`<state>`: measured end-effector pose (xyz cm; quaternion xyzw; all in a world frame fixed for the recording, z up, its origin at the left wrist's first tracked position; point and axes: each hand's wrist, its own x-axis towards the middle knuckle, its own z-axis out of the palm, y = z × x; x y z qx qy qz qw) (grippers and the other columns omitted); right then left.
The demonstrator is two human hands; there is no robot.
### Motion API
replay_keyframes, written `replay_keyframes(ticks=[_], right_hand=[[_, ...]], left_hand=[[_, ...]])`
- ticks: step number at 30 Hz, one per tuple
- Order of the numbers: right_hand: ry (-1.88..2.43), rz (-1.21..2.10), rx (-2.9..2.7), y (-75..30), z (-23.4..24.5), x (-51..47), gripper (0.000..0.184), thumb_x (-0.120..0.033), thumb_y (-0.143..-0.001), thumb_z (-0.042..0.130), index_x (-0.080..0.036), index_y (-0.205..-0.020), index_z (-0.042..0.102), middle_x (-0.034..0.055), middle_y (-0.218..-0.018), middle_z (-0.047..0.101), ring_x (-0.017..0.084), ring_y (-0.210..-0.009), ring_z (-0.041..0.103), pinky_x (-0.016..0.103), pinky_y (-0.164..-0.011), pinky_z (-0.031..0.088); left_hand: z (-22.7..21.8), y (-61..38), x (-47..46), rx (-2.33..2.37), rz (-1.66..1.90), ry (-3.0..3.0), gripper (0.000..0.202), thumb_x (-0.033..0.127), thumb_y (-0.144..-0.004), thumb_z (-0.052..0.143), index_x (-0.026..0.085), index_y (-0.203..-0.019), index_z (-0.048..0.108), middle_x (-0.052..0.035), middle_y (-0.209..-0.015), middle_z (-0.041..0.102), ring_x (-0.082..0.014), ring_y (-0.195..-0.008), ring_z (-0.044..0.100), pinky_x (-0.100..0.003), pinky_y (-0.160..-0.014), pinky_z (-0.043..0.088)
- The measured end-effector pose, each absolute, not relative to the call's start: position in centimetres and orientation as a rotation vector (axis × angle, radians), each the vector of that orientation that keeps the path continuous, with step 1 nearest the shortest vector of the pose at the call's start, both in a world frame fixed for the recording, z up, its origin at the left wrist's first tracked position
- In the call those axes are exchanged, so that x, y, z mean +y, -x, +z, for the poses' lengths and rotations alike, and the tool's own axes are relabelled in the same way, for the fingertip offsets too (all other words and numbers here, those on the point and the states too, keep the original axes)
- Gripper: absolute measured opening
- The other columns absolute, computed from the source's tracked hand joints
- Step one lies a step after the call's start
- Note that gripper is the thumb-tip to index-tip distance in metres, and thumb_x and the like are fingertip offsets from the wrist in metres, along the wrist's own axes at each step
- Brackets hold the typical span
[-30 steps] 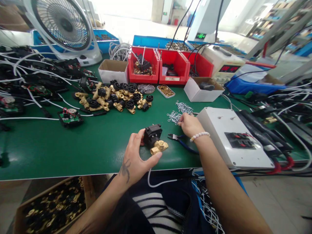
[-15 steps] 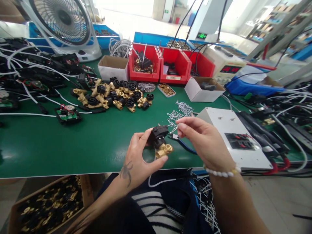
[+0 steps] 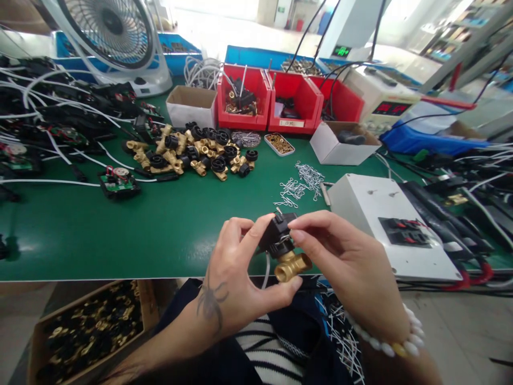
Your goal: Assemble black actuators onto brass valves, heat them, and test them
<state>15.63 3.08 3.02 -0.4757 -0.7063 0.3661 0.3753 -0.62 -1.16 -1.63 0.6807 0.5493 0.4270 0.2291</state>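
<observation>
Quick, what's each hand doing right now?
Left hand: closed, holding the black-and-brass part.
Right hand: closed, pinching what looks like a wire clip against it.

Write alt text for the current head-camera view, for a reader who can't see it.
A person's left hand holds a black-and-brass assembly at the front edge of a green workbench, with the right hand at its black upper part. Beyond lie silvery wire clips and piled brass-and-black fittings, with red bins behind.

There's a spider tattoo [image 3: 212,307] by the left hand [image 3: 240,278]!
Right wrist [image 3: 388,321]: white-beaded bracelet [image 3: 387,349], one yellow bead [image 3: 399,349]; below the worktop [image 3: 172,235], navy clothing [image 3: 187,300], striped fabric [image 3: 268,359].
</observation>
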Motion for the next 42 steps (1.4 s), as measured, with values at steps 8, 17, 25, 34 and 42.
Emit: replay_keyframes(ticks=[8, 17, 25, 34, 42], right_hand=[[1.184, 0.831, -1.973, -16.5, 3.5, 3.3, 0.009, -0.023, -0.092, 0.059, -0.025, -0.088, 0.067, 0.0019, -0.087, 0.069, 0.019, -0.08, 0.064, 0.033, -0.079, 0.053], [1.114, 0.738, -2.089, -16.0, 2.2, 3.9, 0.012, -0.017, -0.091, 0.056, -0.023, -0.088, 0.065, 0.0016, -0.088, 0.07, 0.016, -0.08, 0.066, 0.027, -0.074, 0.053], [1.356, 0.478, -2.118, -18.7, -1.3, 5.5, 0.04, -0.036, -0.092, 0.058, -0.018, -0.128, 0.056, 0.0064, -0.092, 0.066, 0.02, -0.078, 0.065, 0.036, -0.075, 0.056], [1.427, 0.052, -2.394, -22.0, -1.0, 4.7, 0.043, -0.043, -0.099, 0.041, -0.012, -0.123, 0.059, 0.0166, -0.11, 0.065, 0.029, -0.101, 0.063, 0.045, -0.087, 0.053], [1.779, 0.438, -1.677, -22.0, 8.0, 20.1, 0.059, -0.058, -0.098, 0.027, -0.01, -0.085, 0.058, 0.0152, -0.089, 0.065, 0.023, -0.086, 0.068, 0.037, -0.069, 0.053]], left_hand=[[-1.4, 0.6, -1.2, 1.508, 1.164, -1.901, 0.074, 0.04, -0.07, 0.076, 0.018, -0.136, 0.048, -0.0078, -0.109, 0.052, -0.022, -0.098, 0.052, -0.037, -0.086, 0.05], [-2.4, 0.9, -0.7, 1.483, 1.16, -1.878, 0.071, 0.038, -0.068, 0.077, 0.02, -0.132, 0.052, -0.005, -0.102, 0.051, -0.0202, -0.093, 0.052, -0.035, -0.081, 0.05], [-4.5, 1.4, 0.9, 1.475, 1.217, -1.836, 0.071, 0.038, -0.07, 0.076, 0.017, -0.133, 0.051, -0.0068, -0.107, 0.05, -0.0208, -0.098, 0.052, -0.038, -0.088, 0.05], [-5.8, 1.7, 1.3, 1.475, 1.293, -1.764, 0.068, 0.035, -0.073, 0.072, 0.013, -0.133, 0.05, -0.0091, -0.11, 0.05, -0.0224, -0.102, 0.054, -0.042, -0.091, 0.052], [-5.8, 1.5, 1.7, 1.467, 1.302, -1.742, 0.065, 0.036, -0.075, 0.068, 0.016, -0.133, 0.05, -0.0087, -0.112, 0.05, -0.0219, -0.103, 0.055, -0.039, -0.087, 0.055]])
